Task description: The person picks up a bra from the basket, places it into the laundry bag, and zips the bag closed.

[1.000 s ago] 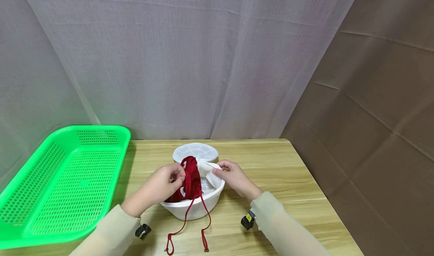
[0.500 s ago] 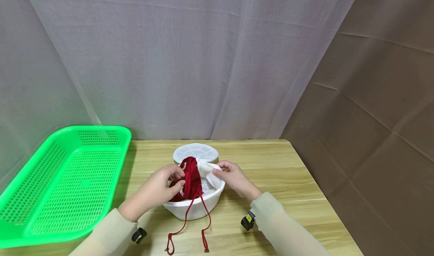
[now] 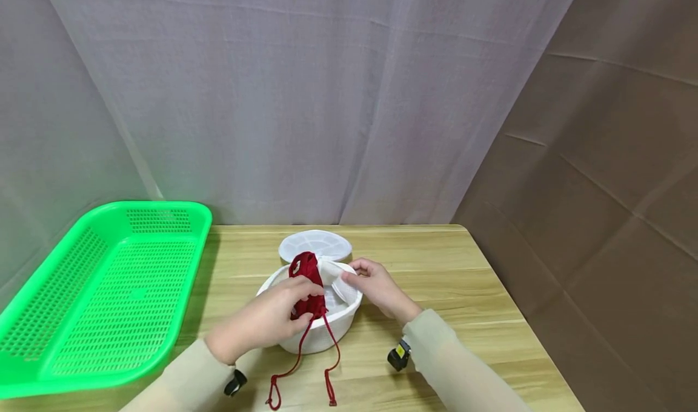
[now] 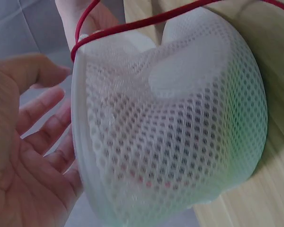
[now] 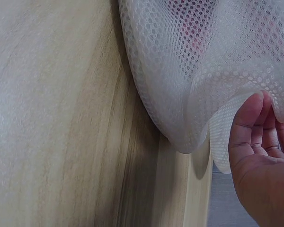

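A white mesh laundry bag [image 3: 327,336] stands on the table with its mouth up and its round lid [image 3: 315,245] folded back behind it. Inside lies a red cloth garment [image 3: 306,266], bunched up; its kind is unclear. Two thin red cords [image 3: 334,354] hang from it over the front rim onto the table. My left hand [image 3: 272,315] is over the bag's left side and partly hides the garment; in the left wrist view its spread, relaxed fingers [image 4: 47,125] hold nothing. My right hand [image 3: 378,285] pinches the right rim between thumb and fingers, clearer in the right wrist view.
A large green plastic basket [image 3: 182,327] with perforated walls stands to the left. The wooden table [image 3: 458,291] extends to the right of the bag. A grey curtain [image 3: 262,97] hangs behind it, and a brown cloth [image 3: 611,188] covers the right side.
My left hand has come away from the garment's left edge and moved right, over its front. The garment has settled lower and more compactly in the bag. My right hand stays put.
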Tool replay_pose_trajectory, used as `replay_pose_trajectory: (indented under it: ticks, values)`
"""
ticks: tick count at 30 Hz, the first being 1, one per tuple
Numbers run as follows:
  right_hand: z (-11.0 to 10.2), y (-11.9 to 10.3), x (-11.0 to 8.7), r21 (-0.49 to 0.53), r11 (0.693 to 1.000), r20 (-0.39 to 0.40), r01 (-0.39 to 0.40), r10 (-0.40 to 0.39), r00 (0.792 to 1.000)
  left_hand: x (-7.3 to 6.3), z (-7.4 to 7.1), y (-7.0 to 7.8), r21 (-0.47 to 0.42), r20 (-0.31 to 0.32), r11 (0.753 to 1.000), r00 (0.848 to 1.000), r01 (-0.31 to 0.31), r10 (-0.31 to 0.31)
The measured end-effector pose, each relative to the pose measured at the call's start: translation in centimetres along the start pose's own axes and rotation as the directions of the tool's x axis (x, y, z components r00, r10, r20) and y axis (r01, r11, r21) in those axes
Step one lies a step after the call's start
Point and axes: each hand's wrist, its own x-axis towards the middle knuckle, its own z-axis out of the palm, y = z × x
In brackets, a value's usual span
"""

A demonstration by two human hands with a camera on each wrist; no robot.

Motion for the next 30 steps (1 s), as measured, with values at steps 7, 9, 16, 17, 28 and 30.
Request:
replay_pose_trajectory:
  ticks: [7,9,16,17,28,30]
  values:
    - [0.0,-0.3,-0.2,0.027,1.000,0.017,0.010,-0.011,1.000,0.1,1.2,1.0,0.024,0.041,0.997,0.997,-0.072,0.071]
    - [0.0,-0.3,-0.2,0.030,1.000,0.014,0.007,-0.008,1.000,0.2,1.6,1.1,0.042,0.048,0.995,0.994,-0.095,0.093]
    - [0.1,0.1,-0.1,0.016,1.000,-0.001,-0.005,0.005,1.000,0.1,2.5,0.9,0.067,0.030,0.992,0.994,-0.108,0.106]
    - [0.1,0.1,-0.1,0.015,1.000,-0.002,-0.006,0.006,1.000,0.2,2.5,0.9,0.070,0.022,0.992,0.994,-0.107,0.106]
    - [0.1,0.0,-0.2,0.033,0.999,-0.004,-0.003,0.003,1.000,0.1,2.3,0.9,-0.012,-0.046,1.000,0.999,-0.012,0.012]
    - [0.1,0.0,-0.2,0.033,0.999,-0.004,-0.003,0.004,1.000,0.1,2.0,0.9,-0.079,-0.044,0.997,0.999,0.020,-0.023]
